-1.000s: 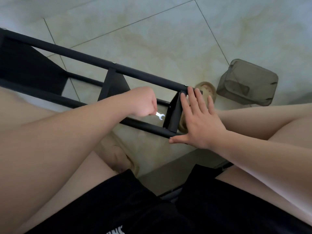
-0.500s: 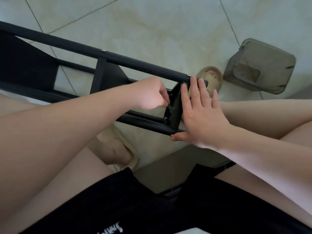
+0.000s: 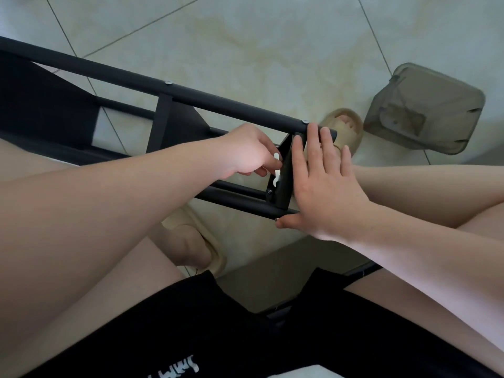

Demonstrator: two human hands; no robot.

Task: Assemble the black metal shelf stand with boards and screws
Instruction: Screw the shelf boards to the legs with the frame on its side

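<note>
The black metal shelf stand (image 3: 218, 106) lies on its side across the tiled floor, its black boards standing on edge between two long tubes. My left hand (image 3: 249, 152) pinches a small white wrench (image 3: 276, 170) against the inner face of the end board (image 3: 285, 173), just above a screw (image 3: 270, 191) near the lower tube. My right hand (image 3: 324, 184) lies flat with straight fingers against the outer side of that end board, thumb under the lower tube's end.
A translucent grey plastic box (image 3: 425, 107) sits on the floor at the right. My feet in beige slippers (image 3: 345, 129) are beside and under the frame. Another dark board (image 3: 286, 279) lies on the floor between my legs.
The wrench, hidden inside my left fist half a second ago, now shows white against the end board. My right hand has stayed pressed on the board.
</note>
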